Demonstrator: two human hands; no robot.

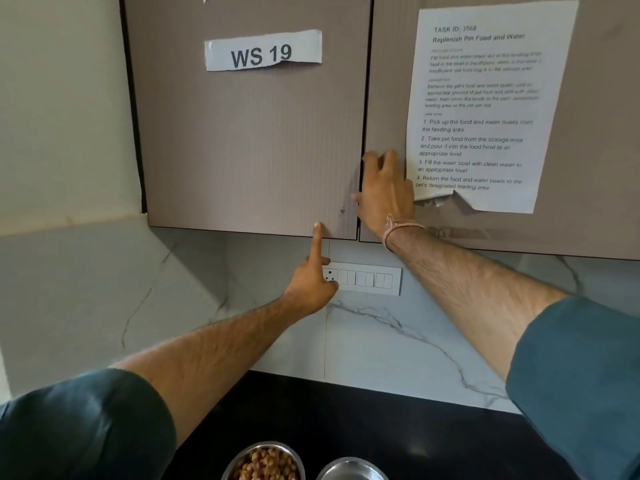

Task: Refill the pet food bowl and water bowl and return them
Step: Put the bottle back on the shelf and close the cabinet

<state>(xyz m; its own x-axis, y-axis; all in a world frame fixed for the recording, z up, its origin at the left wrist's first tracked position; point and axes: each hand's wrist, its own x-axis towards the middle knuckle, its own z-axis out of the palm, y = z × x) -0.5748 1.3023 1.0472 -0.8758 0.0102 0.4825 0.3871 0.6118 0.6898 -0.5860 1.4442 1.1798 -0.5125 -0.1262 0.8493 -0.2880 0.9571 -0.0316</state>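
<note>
**Hands on the wall cupboard, two steel bowls below**

Both bare arms reach up from dark teal short sleeves to a pair of flat, finely ribbed taupe cupboard doors (249,140). The left hand (313,282) is mostly curled, its grip holding nothing; only the forefinger is straight, its tip touching the bottom edge of the left door, near that door's right corner. The right hand (384,192), with a pale thread band at the wrist, lies flat with fingers loosely spread on the right taupe door (388,81), just beside the dark seam between the two doors; its grip is wide and empty, with the thumb reaching across toward the seam.

A torn white paper strip printed "WS 19" (263,50) is stuck high on the left door. A white printed instruction sheet (485,105), ragged at its lower edge, hangs on the right door, touching the right hand's outer side.

Beneath the cupboard a white rectangular switch-and-socket plate (367,280) sits on glossy white marble-veined wall tiles (398,341).

At the near edge, on the glossy black surface (346,410), stand two round polished steel bowls close together: the left round steel bowl (263,460) holds brown, nugget-shaped pet food; the right round steel bowl (351,469) is cut off by the frame and its contents cannot be told.
</note>
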